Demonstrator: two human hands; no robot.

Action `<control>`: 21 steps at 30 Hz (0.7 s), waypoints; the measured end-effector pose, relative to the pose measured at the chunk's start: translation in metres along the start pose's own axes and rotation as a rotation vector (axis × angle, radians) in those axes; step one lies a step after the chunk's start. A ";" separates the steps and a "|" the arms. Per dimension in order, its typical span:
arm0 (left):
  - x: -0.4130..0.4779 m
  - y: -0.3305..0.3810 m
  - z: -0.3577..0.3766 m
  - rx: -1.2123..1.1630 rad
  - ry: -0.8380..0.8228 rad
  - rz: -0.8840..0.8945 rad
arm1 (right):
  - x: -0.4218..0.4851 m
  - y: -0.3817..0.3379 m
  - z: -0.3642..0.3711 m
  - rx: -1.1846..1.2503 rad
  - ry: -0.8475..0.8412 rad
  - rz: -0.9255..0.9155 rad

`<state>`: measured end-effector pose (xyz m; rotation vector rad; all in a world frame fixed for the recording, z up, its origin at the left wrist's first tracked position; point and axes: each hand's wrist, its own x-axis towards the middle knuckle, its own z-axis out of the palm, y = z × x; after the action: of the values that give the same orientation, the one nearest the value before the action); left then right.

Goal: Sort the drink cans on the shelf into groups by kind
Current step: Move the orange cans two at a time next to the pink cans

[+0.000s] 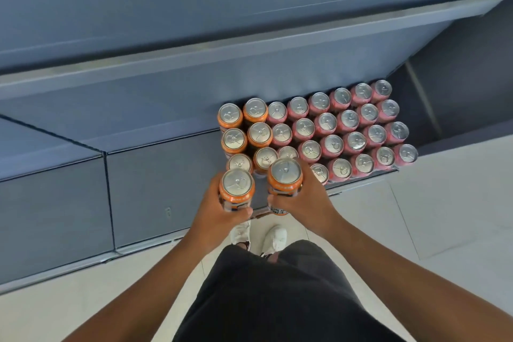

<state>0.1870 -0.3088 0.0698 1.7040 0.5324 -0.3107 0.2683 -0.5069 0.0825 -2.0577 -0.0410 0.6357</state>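
Observation:
Each of my hands holds an upright orange can above the front edge of the bottom shelf. My left hand is closed around one orange can. My right hand grips the other orange can. Behind them, several orange cans stand in two columns at the left of the block. To their right, several pink cans fill rows up to the shelf's right end. One silver-topped can is partly hidden behind the right-hand can.
The grey-blue shelf stretches bare to the left of the cans. An upper shelf board overhangs the back. The floor is pale tile, and my white shoes stand close to the shelf base.

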 end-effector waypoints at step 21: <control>0.028 -0.054 0.046 0.186 0.203 -0.008 | 0.027 0.049 0.022 -0.237 -0.040 -0.114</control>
<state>0.1871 -0.3416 0.0012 1.9261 0.6765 -0.1982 0.2710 -0.5094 0.0231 -2.2515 -0.2666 0.6247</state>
